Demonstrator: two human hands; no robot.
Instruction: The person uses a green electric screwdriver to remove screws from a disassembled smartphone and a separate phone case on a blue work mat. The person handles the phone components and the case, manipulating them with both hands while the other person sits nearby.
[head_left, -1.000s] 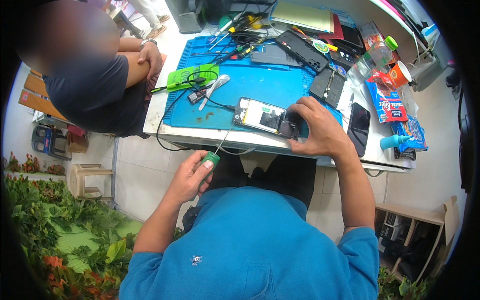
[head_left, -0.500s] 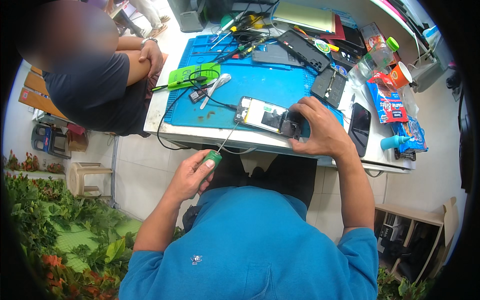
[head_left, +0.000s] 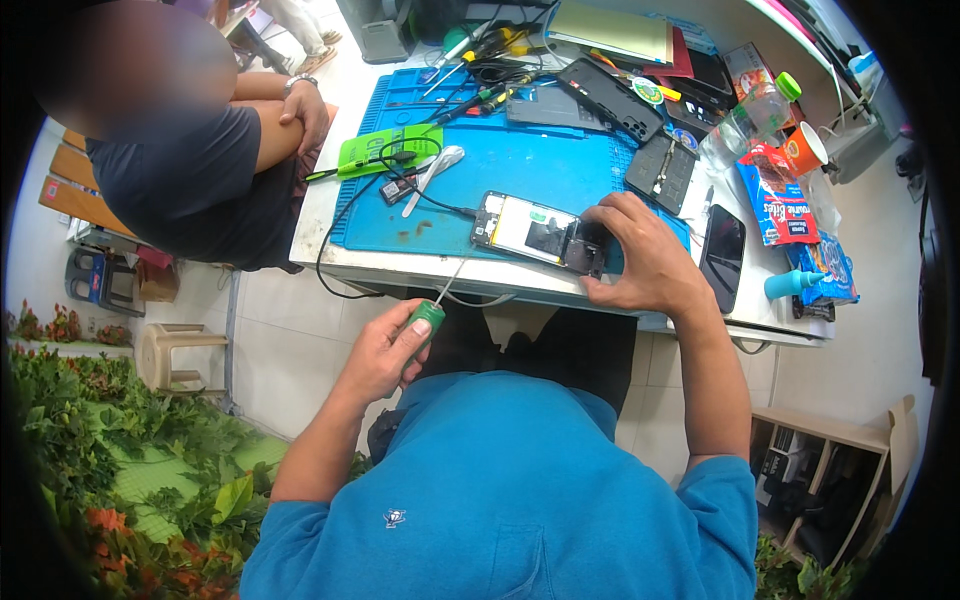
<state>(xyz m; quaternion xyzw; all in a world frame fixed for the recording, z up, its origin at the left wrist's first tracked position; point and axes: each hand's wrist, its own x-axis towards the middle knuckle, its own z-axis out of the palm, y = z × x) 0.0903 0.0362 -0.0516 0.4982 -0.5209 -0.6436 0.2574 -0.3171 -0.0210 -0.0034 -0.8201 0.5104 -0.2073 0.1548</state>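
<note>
My left hand [head_left: 390,352] is closed round a green-handled screwdriver [head_left: 425,328], its thin shaft pointing up toward the desk's front edge. My right hand [head_left: 638,258] grips the right end of an opened phone [head_left: 530,231], thumb below and fingers above, near its dark inner part. The phone's white-silver inside faces up on the blue mat [head_left: 530,160], with a black cable at its left end. Left of it lie a bright green item [head_left: 370,152] and a thin white tool [head_left: 424,190]. A dark phone [head_left: 723,258] lies right of my right hand.
Tools [head_left: 485,50], phone parts [head_left: 606,100], a bottle [head_left: 745,125], orange cup [head_left: 803,147], snack packs [head_left: 775,195] and small blue bottle [head_left: 790,283] crowd the desk. Another person [head_left: 190,190] sits at left with folded arms. A plastic stool [head_left: 172,345] and shelf unit [head_left: 820,440] stand below.
The desk and the things on it sit very slightly farther right in the picture. My hands keep their holds on the screwdriver and phone.
</note>
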